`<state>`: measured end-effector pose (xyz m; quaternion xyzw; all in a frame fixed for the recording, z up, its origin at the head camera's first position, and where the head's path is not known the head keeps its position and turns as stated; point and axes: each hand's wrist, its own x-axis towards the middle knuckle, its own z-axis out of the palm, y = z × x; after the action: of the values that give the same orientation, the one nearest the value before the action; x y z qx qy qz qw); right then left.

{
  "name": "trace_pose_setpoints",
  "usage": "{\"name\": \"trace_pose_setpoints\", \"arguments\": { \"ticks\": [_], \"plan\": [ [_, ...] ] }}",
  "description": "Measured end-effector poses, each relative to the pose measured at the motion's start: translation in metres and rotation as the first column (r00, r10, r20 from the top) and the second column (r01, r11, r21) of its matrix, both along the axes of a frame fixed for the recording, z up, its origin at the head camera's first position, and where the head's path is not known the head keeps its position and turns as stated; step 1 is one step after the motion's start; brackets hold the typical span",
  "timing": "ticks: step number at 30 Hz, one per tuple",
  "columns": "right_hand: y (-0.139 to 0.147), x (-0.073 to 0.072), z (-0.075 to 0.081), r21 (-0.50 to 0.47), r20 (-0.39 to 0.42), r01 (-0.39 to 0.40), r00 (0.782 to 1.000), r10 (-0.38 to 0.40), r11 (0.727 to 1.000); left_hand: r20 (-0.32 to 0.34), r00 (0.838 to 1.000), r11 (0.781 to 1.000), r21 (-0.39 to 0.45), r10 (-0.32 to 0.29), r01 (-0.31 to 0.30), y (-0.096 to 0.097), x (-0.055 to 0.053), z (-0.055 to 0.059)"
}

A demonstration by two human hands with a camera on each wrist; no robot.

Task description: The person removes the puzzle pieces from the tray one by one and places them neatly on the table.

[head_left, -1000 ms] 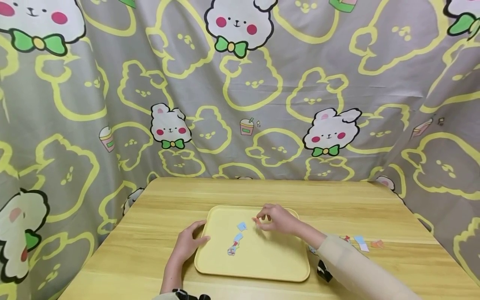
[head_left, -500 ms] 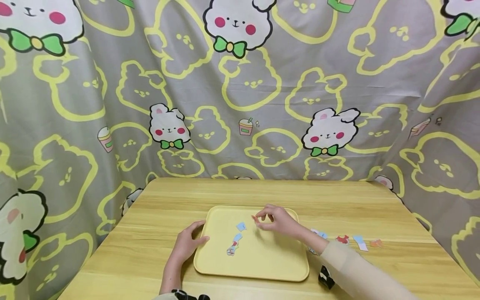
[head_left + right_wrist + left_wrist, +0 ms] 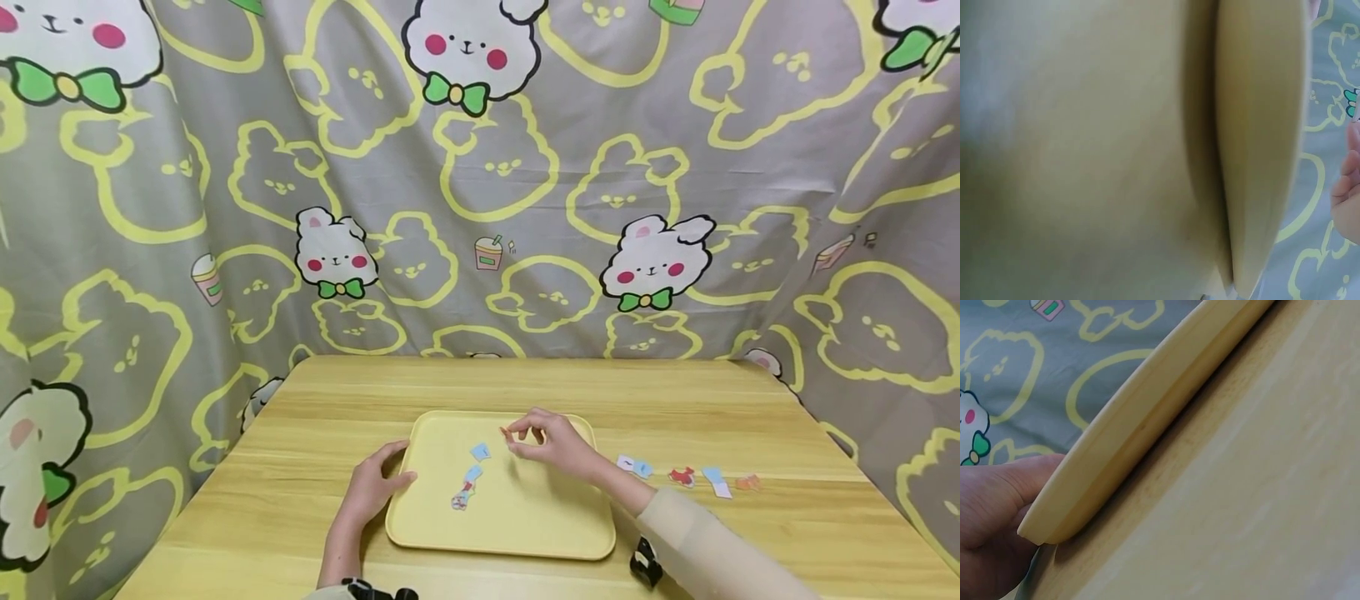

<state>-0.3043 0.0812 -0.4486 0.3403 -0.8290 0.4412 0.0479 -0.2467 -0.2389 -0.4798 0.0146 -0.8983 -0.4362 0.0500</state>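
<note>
My left hand (image 3: pixel 369 490) holds the left rim of the pale yellow tray (image 3: pixel 540 529), its thumb over the edge; the left wrist view shows this hand (image 3: pixel 991 512) at the rim. Above the tray's far part, my right hand (image 3: pixel 551 442) pinches a small orange cutout piece (image 3: pixel 505 432) between thumb and fingertips. A light blue piece (image 3: pixel 480 452) lies on the tray just left of it. Nearer the front, several small blue and red pieces (image 3: pixel 463 493) lie in a slanting line. In the right wrist view, part of the right hand (image 3: pixel 1349 187) shows beyond the tray edge.
Right of the tray, more flat pieces lie on the wooden table (image 3: pixel 337 383): a white-and-blue one (image 3: pixel 634 467), a red one (image 3: pixel 682 477), another blue-and-white one (image 3: pixel 717 482) and an orange one (image 3: pixel 748 482). A patterned curtain (image 3: pixel 525 183) hangs behind the table.
The right hand stays over the tray's far part, still pinching the orange piece, with only a slight shift. Its forearm has uncovered more of the pieces on the right. The left hand keeps its place.
</note>
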Motion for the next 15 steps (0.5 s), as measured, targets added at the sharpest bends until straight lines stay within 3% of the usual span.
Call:
{"name": "trace_pose_setpoints", "arguments": {
  "ticks": [15],
  "plan": [
    [0.0088, 0.0038, -0.0026, 0.014, -0.056, -0.004, 0.998, 0.005, 1.0, 0.015, 1.0, 1.0, -0.012, -0.002, 0.002, -0.0004, 0.0017, 0.0023]
  ]
}}
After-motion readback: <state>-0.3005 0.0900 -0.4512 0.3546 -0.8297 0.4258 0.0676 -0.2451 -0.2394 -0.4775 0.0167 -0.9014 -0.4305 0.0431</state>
